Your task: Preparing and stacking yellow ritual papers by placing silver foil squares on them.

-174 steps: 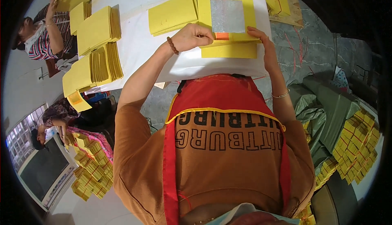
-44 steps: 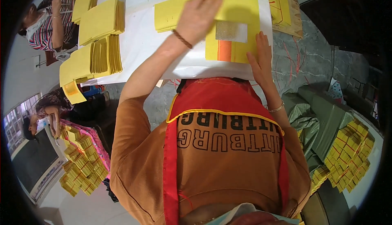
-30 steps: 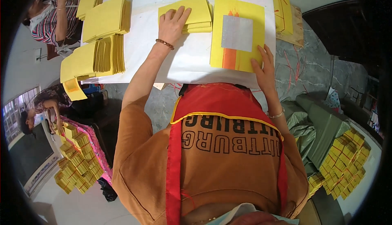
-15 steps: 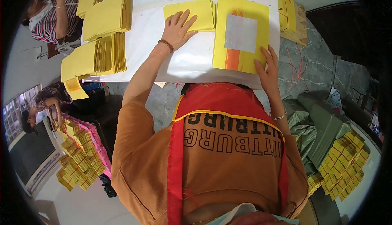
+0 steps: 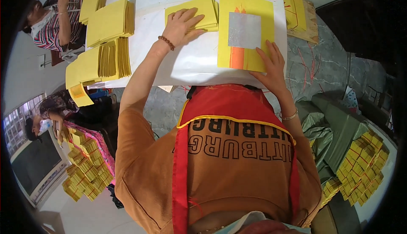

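My left hand (image 5: 181, 27) lies open, palm down, with its fingers spread over a small stack of folded yellow paper (image 5: 207, 10). To the right of it, a flat yellow sheet (image 5: 266, 15) bears a silver square (image 5: 244, 29) and an orange band down its middle. My right hand (image 5: 273, 69) is open at that sheet's lower right corner, with fingertips on the paper and thumb spread along the lower edge. Whether more sheets lie beneath it I cannot tell. Both hands work on a white-covered table (image 5: 169, 70).
Folded yellow paper stacks (image 5: 107, 24) line the table's left side, with a fanned bundle (image 5: 114, 58) nearest me. Red-tied yellow bundles (image 5: 295, 9) stand beyond the right edge. One person (image 5: 59, 19) sits at far left, another (image 5: 55, 106) below. Bundle piles (image 5: 362, 166) flank me.
The view has shifted slightly. The folded stack under my left hand now sits more slanted. My right hand has come from the sheet's right edge onto its lower right corner, fingers spread wider.
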### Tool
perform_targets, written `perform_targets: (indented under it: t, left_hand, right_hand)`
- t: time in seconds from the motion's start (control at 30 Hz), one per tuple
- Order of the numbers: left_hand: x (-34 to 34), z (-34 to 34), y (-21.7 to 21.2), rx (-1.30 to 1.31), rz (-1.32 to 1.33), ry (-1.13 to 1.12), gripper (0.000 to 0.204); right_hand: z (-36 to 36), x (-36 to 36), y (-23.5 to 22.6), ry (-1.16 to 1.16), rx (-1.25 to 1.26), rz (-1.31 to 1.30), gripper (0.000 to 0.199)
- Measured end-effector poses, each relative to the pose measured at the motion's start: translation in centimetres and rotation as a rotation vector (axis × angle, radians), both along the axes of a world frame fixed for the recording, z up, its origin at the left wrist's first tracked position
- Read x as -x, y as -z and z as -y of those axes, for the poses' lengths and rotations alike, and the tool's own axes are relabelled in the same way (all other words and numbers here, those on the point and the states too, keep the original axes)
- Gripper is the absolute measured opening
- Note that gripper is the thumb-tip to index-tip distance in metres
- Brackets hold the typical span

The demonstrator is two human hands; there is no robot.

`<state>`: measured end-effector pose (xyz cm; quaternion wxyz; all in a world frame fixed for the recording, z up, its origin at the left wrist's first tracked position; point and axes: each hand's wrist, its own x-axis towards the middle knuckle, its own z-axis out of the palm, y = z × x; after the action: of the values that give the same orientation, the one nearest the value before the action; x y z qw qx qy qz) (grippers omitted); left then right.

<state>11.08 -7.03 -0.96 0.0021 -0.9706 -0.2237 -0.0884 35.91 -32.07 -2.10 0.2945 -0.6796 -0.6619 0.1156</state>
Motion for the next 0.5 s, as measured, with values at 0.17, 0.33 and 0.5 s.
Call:
perform_targets:
  t: [0.17, 0.33, 0.5]
  left_hand:
    - [-2.4, 6.2, -2.0, 0.218, 0.17, 0.208, 0.052]
    - [-3.7, 10.3, -2.2, 0.215, 0.053, 0.289, 0.064]
    - [-4.2, 10.3, -1.0, 0.265, 0.084, 0.184, 0.078]
  right_hand:
    - [-0.5, -0.1, -0.4, 0.014, 0.003, -0.001, 0.072]
    - [-0.8, -0.1, -0.6, 0.033, -0.028, -0.031, 0.073]
    - [-0.6, -0.3, -0.5, 0.038, 0.063, -0.076, 0.088]
